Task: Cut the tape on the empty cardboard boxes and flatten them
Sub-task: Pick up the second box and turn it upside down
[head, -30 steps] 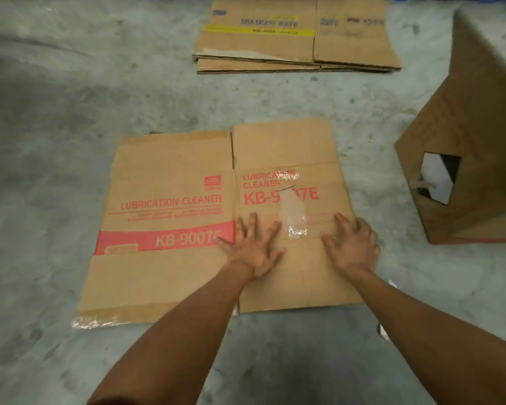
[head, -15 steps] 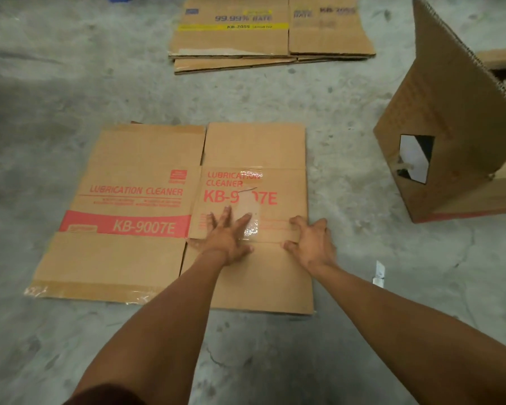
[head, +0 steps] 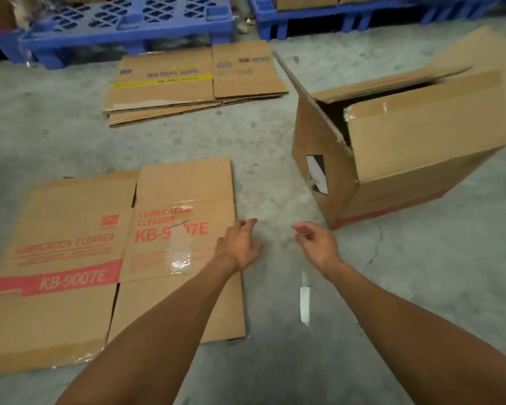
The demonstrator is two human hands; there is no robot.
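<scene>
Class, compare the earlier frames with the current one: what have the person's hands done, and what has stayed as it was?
Both hands have lifted off the flattened box and swung right: the left hand now hovers over its right edge, the right hand over bare floor, reaching toward the standing box. Both are open, holding nothing. The flattened box, the far stack of flat cardboard and the white cutter stayed put.

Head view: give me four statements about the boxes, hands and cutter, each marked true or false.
1. The flattened box printed KB-9007E lies flat on the floor. True.
2. The right hand grips the cutter. False: it is empty, the cutter lies on the floor.
3. The standing box is still unflattened, flaps open. True.
4. The left hand presses the stack of flattened boxes by the pallets. False: it hovers at the near box's right edge.
</scene>
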